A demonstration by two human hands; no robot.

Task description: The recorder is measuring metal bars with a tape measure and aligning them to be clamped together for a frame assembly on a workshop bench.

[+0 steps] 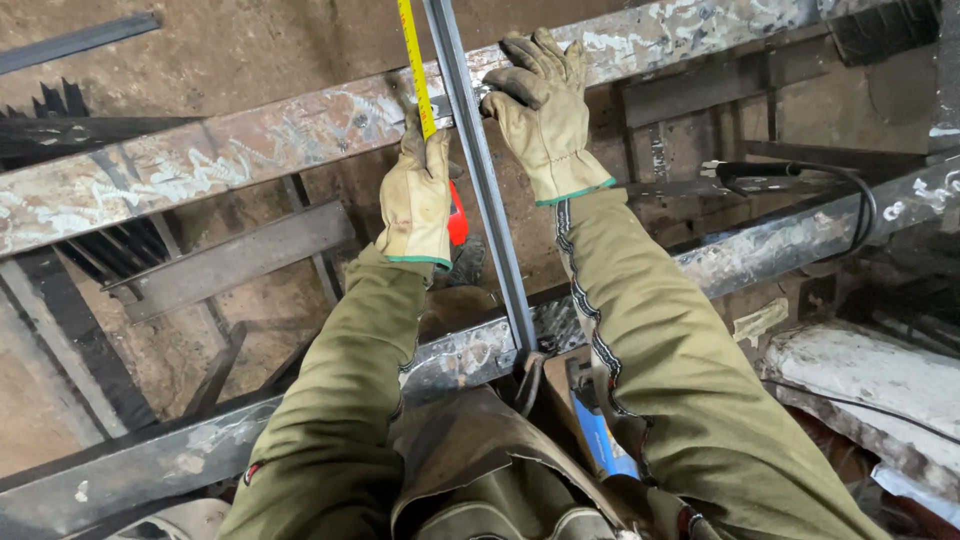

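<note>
Rusty steel beams (pixel 250 145) span a dirt-floored workshop.

Seen from the head camera: the left hand (pixel 418 195) clenches a yellow tape measure (pixel 415 65) along the thin metal bar (pixel 480 170), apparently for measuring; the right hand (pixel 543 110), fingers loosely spread, presses the bar onto the far beam.

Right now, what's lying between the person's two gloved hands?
In the head view, a thin grey metal bar runs lengthwise between the left hand and the right hand. The yellow tape measure lies alongside it, on the left hand's side.

No packages, labels, signs or screens show among the steel bars.
</note>
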